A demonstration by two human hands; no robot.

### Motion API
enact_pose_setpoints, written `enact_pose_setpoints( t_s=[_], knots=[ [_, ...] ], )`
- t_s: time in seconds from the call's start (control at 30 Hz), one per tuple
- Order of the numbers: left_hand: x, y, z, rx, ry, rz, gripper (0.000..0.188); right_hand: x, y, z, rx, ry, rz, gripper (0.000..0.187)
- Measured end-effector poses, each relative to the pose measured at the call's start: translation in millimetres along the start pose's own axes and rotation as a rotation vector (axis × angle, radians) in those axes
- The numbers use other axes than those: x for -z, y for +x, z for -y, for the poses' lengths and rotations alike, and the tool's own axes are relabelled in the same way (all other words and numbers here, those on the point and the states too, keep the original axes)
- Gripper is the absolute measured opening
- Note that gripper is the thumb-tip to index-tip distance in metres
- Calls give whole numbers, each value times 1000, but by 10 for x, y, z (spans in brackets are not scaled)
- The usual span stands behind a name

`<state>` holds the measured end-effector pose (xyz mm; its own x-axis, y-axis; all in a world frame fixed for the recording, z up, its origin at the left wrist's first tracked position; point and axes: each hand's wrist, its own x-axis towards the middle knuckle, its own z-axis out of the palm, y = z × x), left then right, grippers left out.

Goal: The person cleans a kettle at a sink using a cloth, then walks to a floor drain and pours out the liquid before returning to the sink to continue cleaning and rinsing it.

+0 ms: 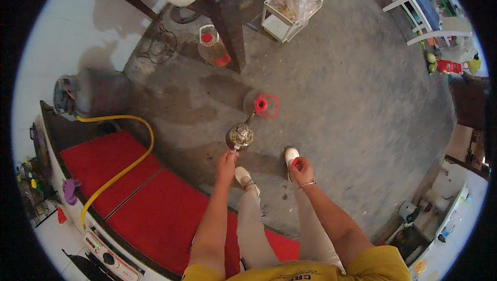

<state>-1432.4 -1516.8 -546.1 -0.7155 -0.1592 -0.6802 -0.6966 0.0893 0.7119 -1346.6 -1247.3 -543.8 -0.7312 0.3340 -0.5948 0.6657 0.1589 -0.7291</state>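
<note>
My left hand is closed on the handle of a round, shiny metal kettle. The kettle's thin spout points away from me, its tip close to the red mouth of a clear plastic jug with a red handle. Whether the tip touches the mouth, and whether anything flows, I cannot make out. My right hand is closed on a small red cap, held above my right shoe. The jug stands on the concrete floor ahead of my feet.
A second jug with a red cap stands by a table leg. Farther off is a white crate with plastic bags. At left are a gas cylinder, a yellow hose and a red-topped counter. A white chair stands far right.
</note>
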Motion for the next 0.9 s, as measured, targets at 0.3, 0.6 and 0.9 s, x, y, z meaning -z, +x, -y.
enact_pose_setpoints(
  t_s=[0.3, 0.6, 0.9],
  knots=[
    [-148, -46, -389, 42, 417, -4, 50, 186, -450, 446, 48, 169, 83, 27],
    [-307, 19, -626, -78, 581, -62, 55, 501, -382, 214, 26, 3, 87, 38],
    [-361, 201, -826, -141, 681, -27, 56, 534, -307, 33, 40, 308, -19, 38]
  ],
)
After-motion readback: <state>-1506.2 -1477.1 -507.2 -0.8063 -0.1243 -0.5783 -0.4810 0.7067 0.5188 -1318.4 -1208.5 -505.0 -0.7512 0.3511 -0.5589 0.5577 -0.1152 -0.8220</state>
